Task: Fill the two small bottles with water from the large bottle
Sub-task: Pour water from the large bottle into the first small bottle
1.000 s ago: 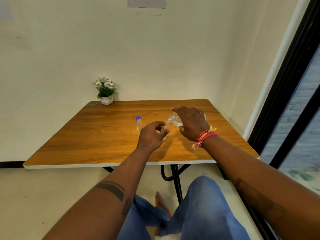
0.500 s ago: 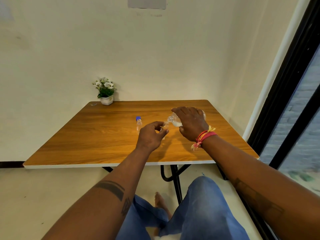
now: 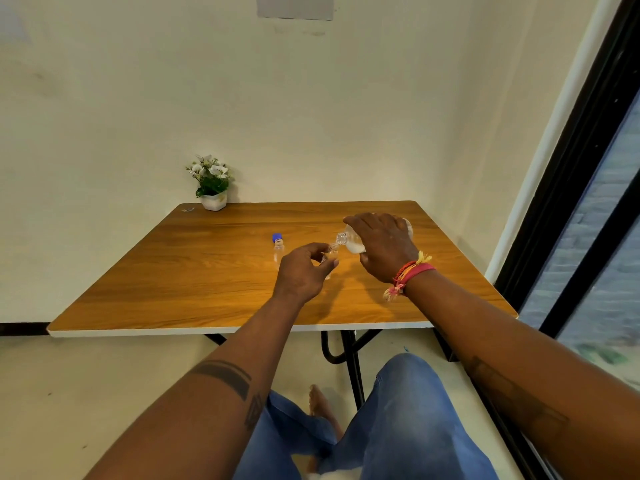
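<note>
My right hand (image 3: 382,249) grips the large clear bottle (image 3: 350,239), tipped on its side with its open mouth pointing left. That mouth sits just above the open neck of a small clear bottle (image 3: 331,252), which my left hand (image 3: 303,271) pinches upright on the wooden table (image 3: 207,282). My fingers hide most of this small bottle. A second small clear bottle (image 3: 278,249) with a blue cap stands upright a little to the left, untouched.
A white pot of white flowers (image 3: 212,183) stands at the table's far left corner by the wall. A black window frame (image 3: 581,174) runs along the right. My knees in blue jeans (image 3: 398,427) are below the table's near edge.
</note>
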A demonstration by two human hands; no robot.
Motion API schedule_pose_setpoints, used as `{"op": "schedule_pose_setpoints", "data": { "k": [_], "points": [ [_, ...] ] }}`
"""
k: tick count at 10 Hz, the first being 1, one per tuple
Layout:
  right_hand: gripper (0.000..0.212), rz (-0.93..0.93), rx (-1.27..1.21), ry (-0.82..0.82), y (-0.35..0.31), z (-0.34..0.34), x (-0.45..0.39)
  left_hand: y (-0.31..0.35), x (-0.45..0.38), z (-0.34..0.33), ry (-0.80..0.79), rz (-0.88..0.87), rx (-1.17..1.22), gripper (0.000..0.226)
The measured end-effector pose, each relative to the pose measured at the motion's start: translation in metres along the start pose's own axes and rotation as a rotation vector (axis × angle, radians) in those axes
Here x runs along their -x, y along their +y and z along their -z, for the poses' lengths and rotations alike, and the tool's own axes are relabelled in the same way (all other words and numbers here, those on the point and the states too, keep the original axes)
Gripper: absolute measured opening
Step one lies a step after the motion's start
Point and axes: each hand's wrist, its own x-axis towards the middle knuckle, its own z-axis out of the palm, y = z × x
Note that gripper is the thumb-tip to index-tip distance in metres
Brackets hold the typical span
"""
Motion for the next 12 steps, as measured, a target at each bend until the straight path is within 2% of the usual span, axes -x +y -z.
{"op": "schedule_pose_setpoints", "data": {
  "k": [12],
  "points": [
    [0.079,0.013,0.019,0.017,0.0002,0.0018,-0.0030,0.0020,-0.0039,0.0018,0.007,0.010,0.002,0.041]
  ]
}}
